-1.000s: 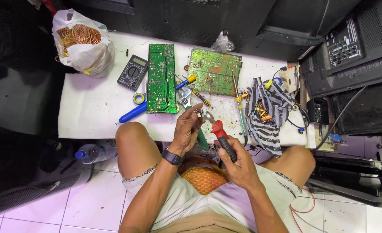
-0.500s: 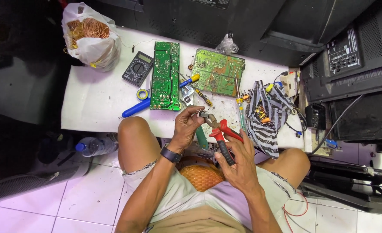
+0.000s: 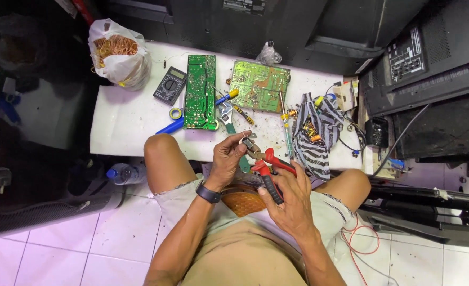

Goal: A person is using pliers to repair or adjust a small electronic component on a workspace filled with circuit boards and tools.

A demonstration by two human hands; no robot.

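Small metal component (image 3: 247, 143) pinched in left hand (image 3: 228, 159) fingertips over lap; red-handled pliers (image 3: 269, 168) gripped in right hand (image 3: 292, 197), handles spread, nose at component, not yet squeezed

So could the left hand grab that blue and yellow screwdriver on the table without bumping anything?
Probably yes. The left hand is pinching a small part just above the table's near edge, and the screwdriver lies a short way beyond it, partly tucked under the green circuit board. It would likely have to drop the part first.
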